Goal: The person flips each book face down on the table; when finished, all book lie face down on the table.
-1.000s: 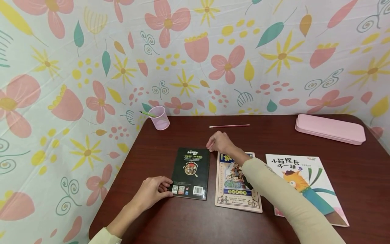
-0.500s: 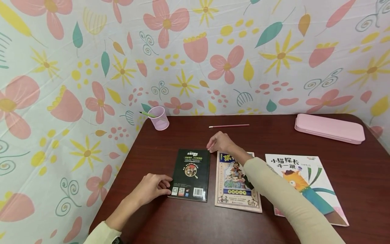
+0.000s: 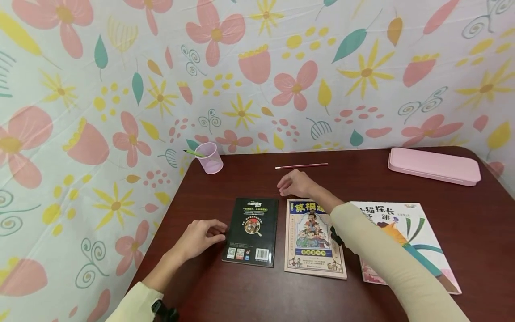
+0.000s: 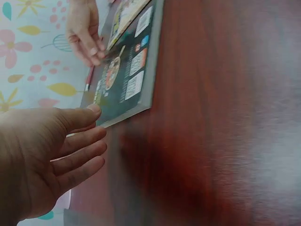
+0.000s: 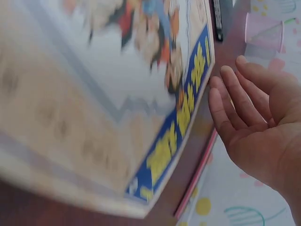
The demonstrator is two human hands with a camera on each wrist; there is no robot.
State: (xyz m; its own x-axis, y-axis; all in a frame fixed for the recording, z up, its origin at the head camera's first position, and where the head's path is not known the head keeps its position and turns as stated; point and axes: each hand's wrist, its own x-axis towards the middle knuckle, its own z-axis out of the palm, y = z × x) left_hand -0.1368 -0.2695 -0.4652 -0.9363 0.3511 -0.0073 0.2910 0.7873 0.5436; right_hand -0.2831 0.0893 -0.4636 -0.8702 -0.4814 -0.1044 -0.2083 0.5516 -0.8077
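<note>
Since the head view serves as the clock face, its largest thing is the flower-printed curtain, sweeping from nine through twelve to three. Below it, the dark reddish-brown wooden table runs from three round to about eight. A pale right sleeve at four o'clock crosses above the table and hides part of the cat picture book, white-covered, also at four. At five lies the illustrated comic book with its blue title band. Just beside it, at six, the black-backed book lies flat, barcode showing near its lower edge. The pink pencil case rests at three, near the table's far edge.

At seven, the left hand hangs by the black-backed book's left edge, fingers loosely bent, thumb set a little apart; whether it touches the cover I cannot tell. At four, the right hand is just beyond the comic book's top edge, its fingers gently curved and relaxed. The pink mesh pencil cup stands at nine, a green pencil leaning in it. Slimmest, a red pencil lies at three, near the right hand.
</note>
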